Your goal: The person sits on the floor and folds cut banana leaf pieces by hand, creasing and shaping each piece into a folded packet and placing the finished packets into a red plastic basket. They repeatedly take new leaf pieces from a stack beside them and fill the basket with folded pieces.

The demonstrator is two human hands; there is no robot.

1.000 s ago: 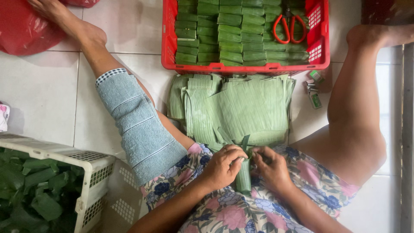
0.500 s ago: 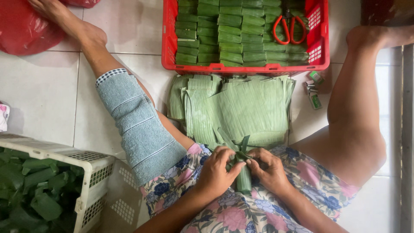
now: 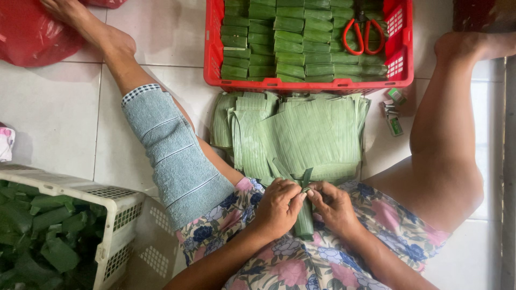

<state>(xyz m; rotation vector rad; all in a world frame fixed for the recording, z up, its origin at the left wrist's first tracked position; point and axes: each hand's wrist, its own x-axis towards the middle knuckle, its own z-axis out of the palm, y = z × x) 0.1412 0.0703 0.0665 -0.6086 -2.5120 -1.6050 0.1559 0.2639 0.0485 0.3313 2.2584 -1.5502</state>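
My left hand (image 3: 279, 207) and right hand (image 3: 336, 207) pinched a folded leaf parcel (image 3: 305, 215), fingers closed; leaf pile (image 3: 301, 134) at twelve o'clock.

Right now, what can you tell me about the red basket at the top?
The red basket is a plastic crate with a solid rim and small grid holes in its side wall. It sits on the pale tiled floor at the top of the view, between the person's legs. It is packed with tidy rows of folded green leaf parcels. Red-handled scissors lie on them at the right. A stack of flat leaves touches its near edge.
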